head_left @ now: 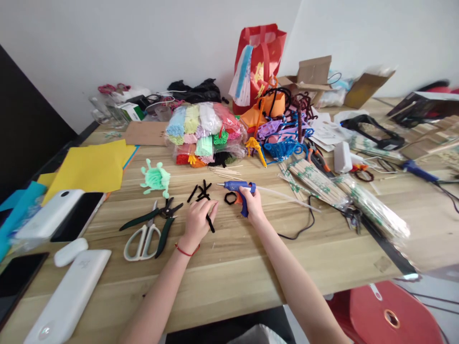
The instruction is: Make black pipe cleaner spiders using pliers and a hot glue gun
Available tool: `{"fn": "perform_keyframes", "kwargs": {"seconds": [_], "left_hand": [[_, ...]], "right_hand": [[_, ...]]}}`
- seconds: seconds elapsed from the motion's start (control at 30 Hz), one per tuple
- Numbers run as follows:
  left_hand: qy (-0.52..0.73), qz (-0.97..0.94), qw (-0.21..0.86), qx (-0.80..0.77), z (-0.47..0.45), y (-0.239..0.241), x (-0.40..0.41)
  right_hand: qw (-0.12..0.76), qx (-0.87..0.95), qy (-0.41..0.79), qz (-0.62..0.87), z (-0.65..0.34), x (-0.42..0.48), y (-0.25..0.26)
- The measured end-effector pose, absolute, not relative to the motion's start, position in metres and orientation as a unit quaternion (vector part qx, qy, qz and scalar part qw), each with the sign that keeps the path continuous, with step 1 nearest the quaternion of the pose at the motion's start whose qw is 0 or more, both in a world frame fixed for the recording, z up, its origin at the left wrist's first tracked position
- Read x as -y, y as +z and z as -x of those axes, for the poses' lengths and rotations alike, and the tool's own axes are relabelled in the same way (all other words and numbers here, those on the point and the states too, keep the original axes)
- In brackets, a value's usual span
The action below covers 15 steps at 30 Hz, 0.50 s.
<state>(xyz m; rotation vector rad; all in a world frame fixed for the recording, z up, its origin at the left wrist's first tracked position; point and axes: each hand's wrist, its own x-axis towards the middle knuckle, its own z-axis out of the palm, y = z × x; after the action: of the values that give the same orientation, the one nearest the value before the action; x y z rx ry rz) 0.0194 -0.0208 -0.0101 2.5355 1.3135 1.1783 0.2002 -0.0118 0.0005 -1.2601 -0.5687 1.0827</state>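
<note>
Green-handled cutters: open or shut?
Open: the green-handled cutters have their two handles spread apart, with the white-handled scissors lying between them.

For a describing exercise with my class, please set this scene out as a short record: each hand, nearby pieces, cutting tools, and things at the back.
Left hand: at black fuzzy strips; grip partly hidden
Right hand: holding blue glue gun, tip toward the strips
Nearby pieces: black ring; mint-green fuzzy piece
Cutting tools: white-handled scissors; green-handled cutters
At the back: red bag; plastic-wrapped coloured bundles
</note>
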Motion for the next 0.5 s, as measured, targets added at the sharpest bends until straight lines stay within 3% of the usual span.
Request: {"fn": "perform_keyframes", "kwargs": {"seconds": [0.5], "left_hand": [[0.383,-0.821,0.010,-0.423,-0.0193,-0.0078,0.0211]], "right_hand": [[0.643,0.270,0.469,0.542,-0.2000,0.0118,-0.0019]]}}
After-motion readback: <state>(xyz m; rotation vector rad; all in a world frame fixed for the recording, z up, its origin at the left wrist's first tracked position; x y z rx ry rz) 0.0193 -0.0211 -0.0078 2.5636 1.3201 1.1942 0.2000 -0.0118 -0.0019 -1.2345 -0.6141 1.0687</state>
